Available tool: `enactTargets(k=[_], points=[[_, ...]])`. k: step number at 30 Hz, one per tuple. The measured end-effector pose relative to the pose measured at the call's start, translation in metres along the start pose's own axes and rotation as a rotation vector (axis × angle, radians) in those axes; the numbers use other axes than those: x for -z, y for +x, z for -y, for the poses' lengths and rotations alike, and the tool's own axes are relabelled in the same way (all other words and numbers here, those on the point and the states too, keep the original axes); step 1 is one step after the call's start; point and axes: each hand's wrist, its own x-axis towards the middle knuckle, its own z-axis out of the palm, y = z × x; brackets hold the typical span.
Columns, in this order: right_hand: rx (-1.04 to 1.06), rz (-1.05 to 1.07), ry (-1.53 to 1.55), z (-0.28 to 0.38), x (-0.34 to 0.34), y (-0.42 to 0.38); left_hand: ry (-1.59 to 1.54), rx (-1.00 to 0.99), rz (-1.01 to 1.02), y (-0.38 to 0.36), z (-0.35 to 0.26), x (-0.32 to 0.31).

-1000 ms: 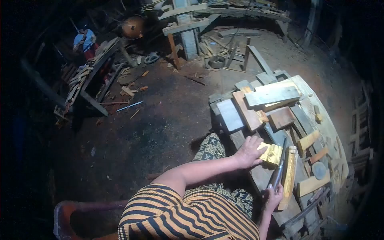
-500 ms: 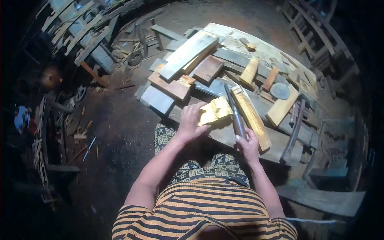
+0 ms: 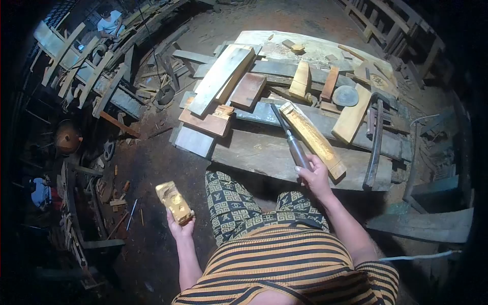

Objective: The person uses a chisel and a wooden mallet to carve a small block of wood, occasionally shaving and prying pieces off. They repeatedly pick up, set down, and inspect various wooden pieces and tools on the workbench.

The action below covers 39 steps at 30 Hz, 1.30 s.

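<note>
A yellowish wooden block with carved hollows in its face rests in my left hand. That hand is off to the left of my knees, over the dark floor, its fingers closed round the block's lower end. My right hand grips a chisel by its dark wooden handle, the long metal blade pointing up and away over the bench. Close beside the chisel lies a long yellow wooden piece with a hollowed face.
On the low workbench are stacked boards, a brown block, a round grey disc and a long curved bar. Wood racks stand left and right. Another person sits at the far left.
My left hand has carried the wooden block away from the chisel, leftward and down, off the bench side. My right hand still holds the chisel over the bench. The view has shifted.
</note>
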Motion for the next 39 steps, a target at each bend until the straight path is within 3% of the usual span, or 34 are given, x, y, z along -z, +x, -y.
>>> enactTargets(k=[2, 4, 7, 8, 9, 10, 12, 13, 17, 20, 23, 28, 31, 33, 34, 39], points=[[-0.007, 0.005, -0.002, 0.0, 0.001, 0.001, -0.039, 0.001, -0.11, -0.001, -0.003, 0.004], [-0.011, -0.002, -0.001, 0.001, 0.0, 0.0, 0.238, -0.037, 0.116, -0.01, 0.0, -0.017], [-0.005, -0.014, 0.006, 0.003, -0.002, -0.001, 0.7, -0.271, 0.249, -0.015, 0.02, -0.08], [-0.002, -0.013, 0.004, 0.004, -0.001, -0.002, 0.754, -0.275, 0.268, -0.035, 0.029, -0.119], [-0.031, -0.005, 0.029, 0.005, 0.003, -0.002, 0.814, -0.343, 0.417, -0.028, 0.04, -0.128], [-0.061, 0.002, 0.055, 0.006, 0.006, -0.003, 1.038, -0.602, 0.578, -0.016, 0.05, -0.137], [0.029, -0.031, 0.062, 0.015, 0.007, -0.007, 1.236, -0.739, 0.696, -0.009, 0.072, -0.163], [0.11, -0.062, 0.069, 0.022, 0.008, -0.01, 1.39, -0.902, 0.788, -0.007, 0.076, -0.179], [0.281, -0.069, 0.033, 0.06, 0.023, -0.026, 1.476, -0.966, 1.091, 0.01, 0.099, -0.22], [0.253, -0.129, -0.001, 0.084, 0.036, -0.042, 1.613, -1.017, 1.21, 0.028, 0.112, -0.237], [0.169, -0.157, -0.041, 0.093, 0.056, -0.056, 1.684, -1.092, 1.254, 0.035, 0.113, -0.254], [0.3, -0.208, -0.09, 0.1, 0.064, -0.064, 1.764, -1.138, 1.283, 0.052, 0.118, -0.269], [0.208, -0.199, -0.177, 0.118, 0.07, -0.073, 1.703, -1.247, 1.233, 0.057, 0.117, -0.272], [0.326, -0.161, -0.262, 0.125, 0.073, -0.072, 1.715, -1.246, 1.189, 0.06, 0.117, -0.273], [0.231, -0.158, -0.281, 0.137, 0.071, -0.076, 1.7, -1.21, 1.2, 0.06, 0.116, -0.274], [0.149, -0.058, -0.392, 0.154, 0.066, -0.064, 1.649, -1.146, 1.184, 0.06, 0.117, -0.27]])
